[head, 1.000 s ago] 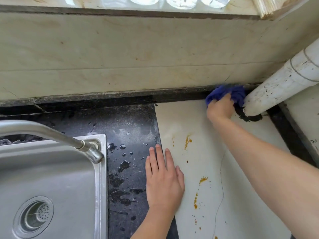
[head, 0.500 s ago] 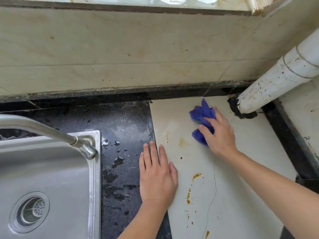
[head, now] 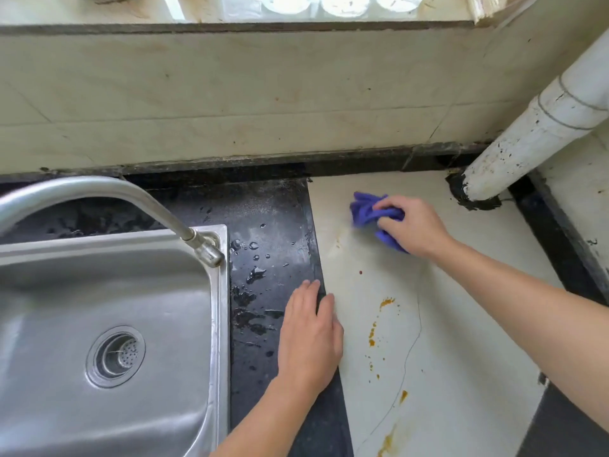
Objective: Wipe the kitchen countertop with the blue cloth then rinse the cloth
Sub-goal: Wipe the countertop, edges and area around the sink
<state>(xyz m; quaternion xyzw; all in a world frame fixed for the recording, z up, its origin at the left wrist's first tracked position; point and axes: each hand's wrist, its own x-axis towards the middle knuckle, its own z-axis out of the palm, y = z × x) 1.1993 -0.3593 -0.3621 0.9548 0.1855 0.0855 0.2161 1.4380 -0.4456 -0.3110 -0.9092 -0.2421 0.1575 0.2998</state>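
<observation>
My right hand (head: 412, 227) presses a crumpled blue cloth (head: 365, 211) onto the cream countertop slab (head: 461, 324), near its far left corner. Most of the cloth is under my palm; a bunch sticks out to the left. Orange-brown stains (head: 379, 321) run down the slab in front of the cloth. My left hand (head: 309, 338) lies flat, palm down, on the seam between the black counter (head: 273, 219) and the cream slab, fingers together, holding nothing.
A steel sink (head: 217, 324) with a drain strainer (head: 115, 356) fills the left; its curved tap (head: 131, 199) arches over it. Water drops lie on the black counter. A white pipe (head: 534, 136) rises from the slab's far right corner. A tiled wall stands behind.
My right hand has dragged the cloth from beside the pipe leftward and toward me across the slab. The upper stains have been smeared away. My left hand has stayed put.
</observation>
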